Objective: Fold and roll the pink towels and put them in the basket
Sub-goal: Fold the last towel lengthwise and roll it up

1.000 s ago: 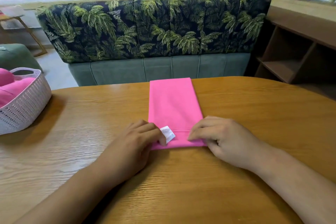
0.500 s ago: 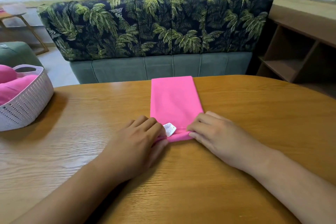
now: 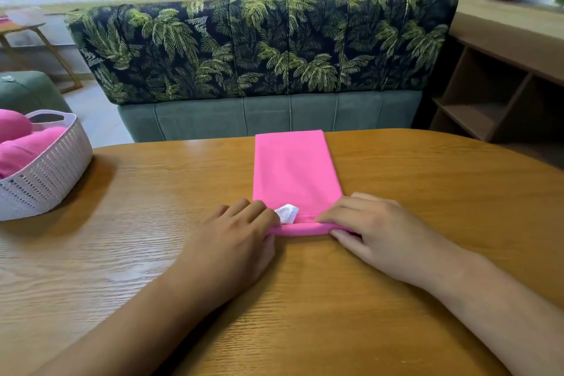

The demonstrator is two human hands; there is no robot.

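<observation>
A pink towel (image 3: 294, 171), folded into a long narrow strip, lies on the wooden table (image 3: 152, 253) and reaches to its far edge. The near end is turned up into a thin roll, with a white label (image 3: 286, 213) showing just behind it. My left hand (image 3: 235, 241) pinches the roll's left end. My right hand (image 3: 375, 235) pinches its right end, fingers on top and thumb under. At the far left stands a white woven basket (image 3: 45, 180) with rolled pink towels (image 3: 27, 143) inside.
Beyond the table's far edge stands a sofa (image 3: 259, 49) with a palm-leaf back, and a person sits behind it. Wooden shelves (image 3: 494, 91) stand at the right. A green seat (image 3: 27, 91) is behind the basket.
The towel's near end has been turned over into a small roll, and both hands have shifted slightly forward with it. The label now sits behind the roll.
</observation>
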